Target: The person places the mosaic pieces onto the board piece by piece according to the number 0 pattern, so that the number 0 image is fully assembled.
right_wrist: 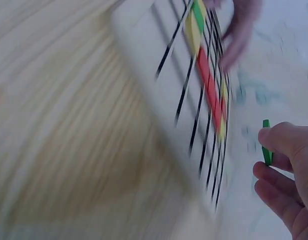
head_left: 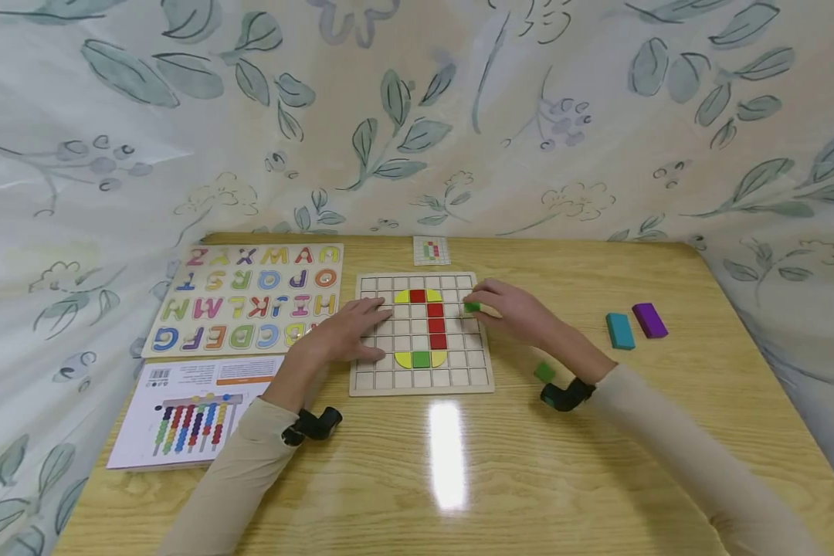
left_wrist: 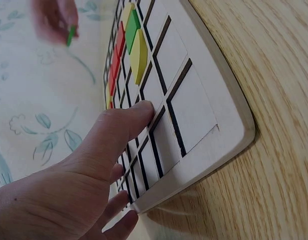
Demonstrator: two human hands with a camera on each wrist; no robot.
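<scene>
A wooden grid board (head_left: 382, 380) lies mid-table, bearing red square tiles (head_left: 436, 325), yellow rounded corner tiles (head_left: 403, 360) and one green square tile (head_left: 421, 359) in its near row. My left hand (head_left: 344, 332) rests on the board's left side, fingers spread; in the left wrist view its thumb (left_wrist: 128, 117) lies on the grid. Over the board's right edge, my right hand (head_left: 510, 309) pinches another green square tile (head_left: 472, 307) between thumb and fingers. The right wrist view shows this green tile (right_wrist: 266, 142) edge-on, held above the board. A loose green tile (head_left: 545, 372) lies below the right forearm.
Behind the board lies a small pattern card (head_left: 432, 251). A wooden alphabet puzzle (head_left: 250, 297) and a box with an abacus picture (head_left: 188, 417) lie at left. Teal (head_left: 620, 330) and purple (head_left: 649, 320) blocks sit at right. A floral curtain (head_left: 417, 116) hangs behind the table.
</scene>
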